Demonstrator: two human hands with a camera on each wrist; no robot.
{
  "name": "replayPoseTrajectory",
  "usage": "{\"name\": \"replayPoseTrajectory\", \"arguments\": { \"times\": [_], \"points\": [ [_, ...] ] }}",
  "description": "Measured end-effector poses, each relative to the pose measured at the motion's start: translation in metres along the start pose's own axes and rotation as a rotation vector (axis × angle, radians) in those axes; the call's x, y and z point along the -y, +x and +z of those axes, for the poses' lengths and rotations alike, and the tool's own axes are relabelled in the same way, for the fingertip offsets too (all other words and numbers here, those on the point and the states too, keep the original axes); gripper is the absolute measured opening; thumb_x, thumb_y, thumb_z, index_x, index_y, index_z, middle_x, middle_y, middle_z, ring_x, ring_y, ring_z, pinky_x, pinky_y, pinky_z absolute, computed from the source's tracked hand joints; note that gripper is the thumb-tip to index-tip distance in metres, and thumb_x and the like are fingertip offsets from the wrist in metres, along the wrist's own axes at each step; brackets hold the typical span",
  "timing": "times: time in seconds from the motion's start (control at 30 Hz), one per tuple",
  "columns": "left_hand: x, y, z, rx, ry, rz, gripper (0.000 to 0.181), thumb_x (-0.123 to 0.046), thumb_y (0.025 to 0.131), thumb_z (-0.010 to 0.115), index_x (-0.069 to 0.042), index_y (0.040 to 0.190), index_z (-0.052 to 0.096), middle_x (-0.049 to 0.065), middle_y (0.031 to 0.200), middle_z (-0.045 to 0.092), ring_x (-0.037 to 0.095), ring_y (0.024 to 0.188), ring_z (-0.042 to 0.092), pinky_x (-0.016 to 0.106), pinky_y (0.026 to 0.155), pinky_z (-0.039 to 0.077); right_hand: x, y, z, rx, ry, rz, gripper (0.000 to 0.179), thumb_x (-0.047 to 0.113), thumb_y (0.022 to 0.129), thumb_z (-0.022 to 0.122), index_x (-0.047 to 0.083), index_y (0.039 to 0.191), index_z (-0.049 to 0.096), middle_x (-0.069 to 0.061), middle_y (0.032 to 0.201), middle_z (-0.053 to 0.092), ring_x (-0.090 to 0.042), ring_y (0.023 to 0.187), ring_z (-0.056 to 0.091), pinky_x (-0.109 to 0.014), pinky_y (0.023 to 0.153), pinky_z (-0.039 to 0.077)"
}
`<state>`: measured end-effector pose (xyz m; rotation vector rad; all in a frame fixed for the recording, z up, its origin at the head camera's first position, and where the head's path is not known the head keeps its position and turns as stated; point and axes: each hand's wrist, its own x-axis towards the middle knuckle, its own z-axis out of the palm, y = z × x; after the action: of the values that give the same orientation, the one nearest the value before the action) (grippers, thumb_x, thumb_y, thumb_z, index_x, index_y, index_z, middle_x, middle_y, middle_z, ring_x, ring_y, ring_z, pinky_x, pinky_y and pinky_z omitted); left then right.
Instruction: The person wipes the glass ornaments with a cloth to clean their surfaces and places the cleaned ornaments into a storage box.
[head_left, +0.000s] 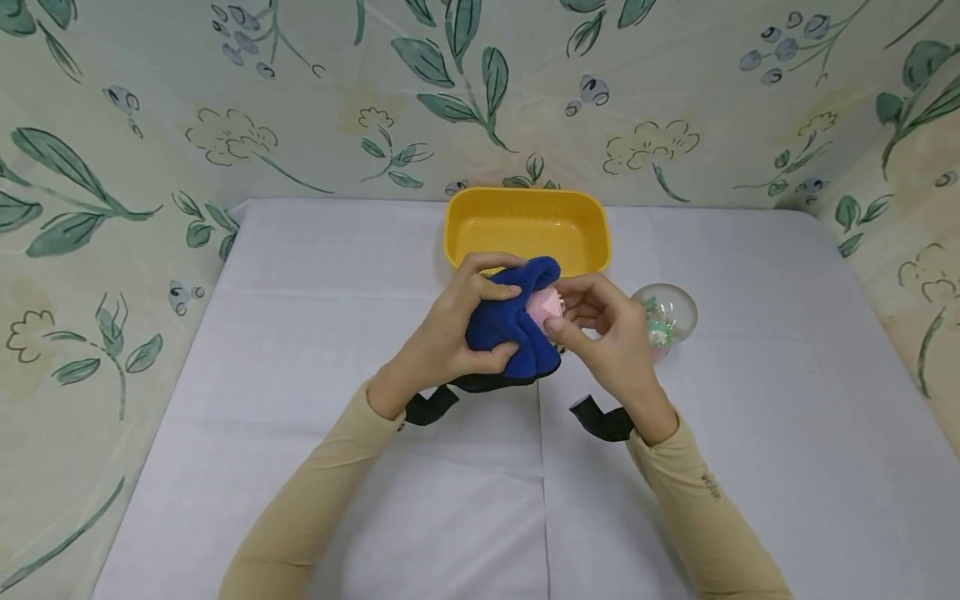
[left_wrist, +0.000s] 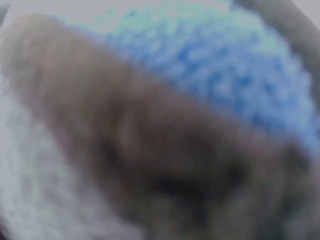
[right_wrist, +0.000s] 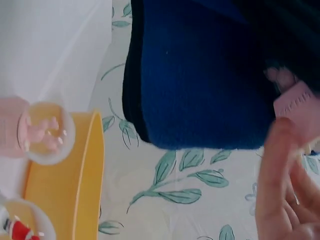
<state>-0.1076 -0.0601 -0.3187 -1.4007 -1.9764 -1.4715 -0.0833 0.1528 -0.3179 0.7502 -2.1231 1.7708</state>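
Note:
My left hand (head_left: 442,329) grips a folded blue cloth (head_left: 491,321) with a dark edge, thumb and fingers curled round it. The cloth wraps a small snow globe (head_left: 543,308); only its pink faceted base shows, and the dome is hidden. The fingertips of my right hand (head_left: 611,333) pinch that base at the cloth's right side. In the right wrist view, raised letters mark the pink base (right_wrist: 299,107) beside the hanging cloth (right_wrist: 200,85). A blurred finger (left_wrist: 125,115) in front of blue cloth (left_wrist: 225,70) fills the left wrist view.
A yellow bin (head_left: 528,200) stands behind the hands at the table's back edge. Just right of my right hand is a clear snow globe (head_left: 678,308) with green inside. The right wrist view shows a pink-based globe (right_wrist: 47,132) and one with a red figure (right_wrist: 22,230).

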Motion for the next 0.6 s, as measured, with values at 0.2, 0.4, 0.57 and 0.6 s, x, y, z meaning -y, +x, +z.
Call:
{"name": "replayPoseTrajectory", "arguments": {
  "times": [0.2,0.4,0.57,0.6],
  "points": [
    [0.002,-0.003,-0.004,-0.071,-0.058,-0.101,0.049,-0.03,0.085,0.065,0.001,0.117,0.044,0.025,0.132,0.04,0.033,0.121,0.043,0.041,0.101,0.041,0.002,0.004,-0.008,0.166,-0.033,-0.125,0.055,0.01,0.083,0.071,-0.01,0.128,0.045,-0.02,0.124,0.054,-0.02,0.093,0.061,-0.027,0.083,0.052],
    [0.001,-0.004,-0.008,-0.058,-0.081,-0.117,0.056,-0.046,0.09,0.058,0.001,0.117,0.043,0.024,0.132,0.04,0.031,0.122,0.042,0.041,0.102,0.04,0.003,0.009,-0.011,0.247,-0.15,-0.24,0.047,0.02,0.086,0.07,-0.004,0.124,0.056,-0.018,0.12,0.056,-0.019,0.091,0.06,-0.025,0.08,0.053],
    [0.001,-0.002,-0.008,-0.026,-0.069,-0.081,0.052,-0.04,0.09,0.06,0.0,0.118,0.043,0.025,0.132,0.04,0.032,0.122,0.04,0.041,0.102,0.038,0.0,0.008,-0.011,0.211,-0.143,-0.234,0.052,0.033,0.085,0.07,-0.007,0.117,0.059,-0.016,0.107,0.06,-0.017,0.08,0.059,-0.022,0.074,0.054],
    [0.001,-0.002,-0.007,-0.02,-0.064,-0.071,0.05,-0.036,0.089,0.062,0.0,0.119,0.043,0.025,0.132,0.039,0.033,0.122,0.04,0.041,0.102,0.038,-0.001,0.008,-0.011,0.202,-0.139,-0.226,0.054,0.034,0.085,0.071,-0.008,0.116,0.059,-0.016,0.105,0.061,-0.016,0.079,0.059,-0.022,0.074,0.054]
  ]
}}
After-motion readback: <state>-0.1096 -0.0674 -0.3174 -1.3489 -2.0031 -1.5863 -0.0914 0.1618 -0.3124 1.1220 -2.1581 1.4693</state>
